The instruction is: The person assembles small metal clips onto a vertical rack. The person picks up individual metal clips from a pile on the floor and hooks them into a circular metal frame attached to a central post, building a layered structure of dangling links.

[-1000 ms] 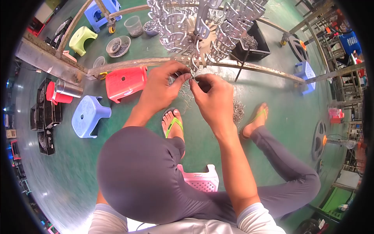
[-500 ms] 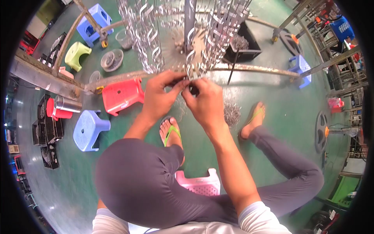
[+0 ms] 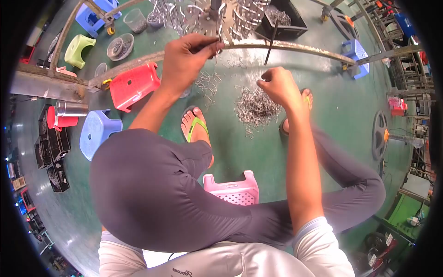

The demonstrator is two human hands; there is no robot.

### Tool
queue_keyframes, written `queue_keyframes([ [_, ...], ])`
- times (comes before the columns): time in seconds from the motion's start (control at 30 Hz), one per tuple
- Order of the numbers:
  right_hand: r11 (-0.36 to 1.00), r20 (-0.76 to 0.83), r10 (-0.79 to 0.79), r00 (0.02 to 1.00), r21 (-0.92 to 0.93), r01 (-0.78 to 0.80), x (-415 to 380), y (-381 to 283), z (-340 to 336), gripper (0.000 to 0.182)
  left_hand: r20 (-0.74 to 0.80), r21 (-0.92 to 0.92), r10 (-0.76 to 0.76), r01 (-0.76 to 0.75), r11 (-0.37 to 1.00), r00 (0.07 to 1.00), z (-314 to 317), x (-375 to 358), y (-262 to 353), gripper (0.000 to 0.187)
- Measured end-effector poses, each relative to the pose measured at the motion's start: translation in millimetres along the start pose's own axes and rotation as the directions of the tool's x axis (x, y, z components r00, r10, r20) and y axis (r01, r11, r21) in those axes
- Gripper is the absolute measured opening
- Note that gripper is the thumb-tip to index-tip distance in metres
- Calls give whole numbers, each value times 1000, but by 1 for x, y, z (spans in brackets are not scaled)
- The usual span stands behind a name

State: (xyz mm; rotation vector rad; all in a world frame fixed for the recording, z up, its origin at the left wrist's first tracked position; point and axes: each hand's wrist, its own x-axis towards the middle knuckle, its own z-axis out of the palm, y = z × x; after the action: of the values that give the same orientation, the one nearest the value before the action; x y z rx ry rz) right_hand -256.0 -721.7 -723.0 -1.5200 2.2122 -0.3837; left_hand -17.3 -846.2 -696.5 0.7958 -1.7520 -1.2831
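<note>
My left hand (image 3: 184, 60) is raised at the rack, thumb and fingers pinched at the lower end of a hanging twisted shiny metal strip (image 3: 221, 21). More curved metal strips (image 3: 249, 18) hang in columns around a central post. My right hand (image 3: 281, 87) is lower and to the right, its fingers curled together over the edge of a pile of small metal hook-like pieces (image 3: 256, 108) on the floor. Whatever its fingertips hold, if anything, is hidden.
A rusty metal frame bar (image 3: 295, 47) crosses ahead. A black bin (image 3: 295, 23) of metal pieces stands behind it. To the left are a red stool (image 3: 134, 85), a blue stool (image 3: 99, 134) and tubs (image 3: 121, 46). A pink stool (image 3: 233, 189) is below me.
My right hand has left the strip and moved right and down to the floor pile. The left hand stays at the strip's end. The view has tilted downward.
</note>
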Motion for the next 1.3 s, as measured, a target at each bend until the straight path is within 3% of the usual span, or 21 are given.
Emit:
queue_keyframes([
  [0.1, 967, 312, 208, 927, -209, -147, 5, 68, 63, 26, -13, -35, 10, -10, 999, 1000, 2, 2, -2, 19],
  [0.17, 942, 352, 253, 901, -302, -147, -9, 122, 119, 28, -31, -10, 4, -5, 1000, 999, 4, 4, -5, 21],
  [0.23, 926, 411, 351, 842, -288, -245, -30, 145, 152, 28, -29, 6, 6, -5, 1000, 1000, 3, 6, -3, 21],
  [0.37, 904, 260, 421, 869, -206, -376, -70, 164, 191, 26, -16, 15, 17, -17, 1000, 1000, 0, 10, -6, 24],
  [0.6, 978, 219, 145, 965, 119, -174, -93, 142, 186, 22, -73, 0, -28, 28, 1000, 997, 0, 13, -7, 29],
  [0.7, 996, 143, -6, 990, 94, -8, -92, 130, 205, 23, -79, 17, -17, 19, 1000, 997, 1, 11, -8, 30],
  [0.83, 986, 135, 94, 986, -147, -74, -94, 118, 234, 28, -54, 57, -15, 19, 998, 998, -2, 3, -5, 28],
  [0.9, 997, 248, 70, 966, -37, -63, -132, 130, 251, 25, -10, 15, 64, -63, 998, 998, -1, 9, -7, 26],
  [0.93, 985, 204, 136, 969, 79, -155, -140, 147, 271, 25, -48, -9, 39, -40, 999, 998, 0, 9, -11, 25],
  [1.0, 973, 133, 180, 975, 124, -196, -132, 142, 268, 26, -25, 98, -22, 24, 995, 999, -1, 1, 4, 28],
  [1.03, 987, 99, 146, 984, 53, -152, -124, 131, 264, 26, -23, 159, -34, 37, 987, 999, -6, 3, 11, 31],
  [1.07, 997, 6, 81, 997, 14, -81, -103, 109, 237, 25, 48, 270, 263, -266, 925, 964, -18, 1, -19, 30],
  [1.1, 999, -87, 16, 996, -37, -19, -81, 85, 209, 24, 17, 196, 145, -145, 970, 989, -18, 1, -15, 30],
  [1.17, 967, -223, -19, 975, 243, 74, -57, 50, 175, 24, 1, 28, -98, 98, 995, 995, -12, -3, 5, 29],
  [1.3, 802, -566, -102, 818, 439, 404, -22, -29, 94, 20, 43, -8, -156, 156, 988, 987, -7, -1, 15, 27],
])
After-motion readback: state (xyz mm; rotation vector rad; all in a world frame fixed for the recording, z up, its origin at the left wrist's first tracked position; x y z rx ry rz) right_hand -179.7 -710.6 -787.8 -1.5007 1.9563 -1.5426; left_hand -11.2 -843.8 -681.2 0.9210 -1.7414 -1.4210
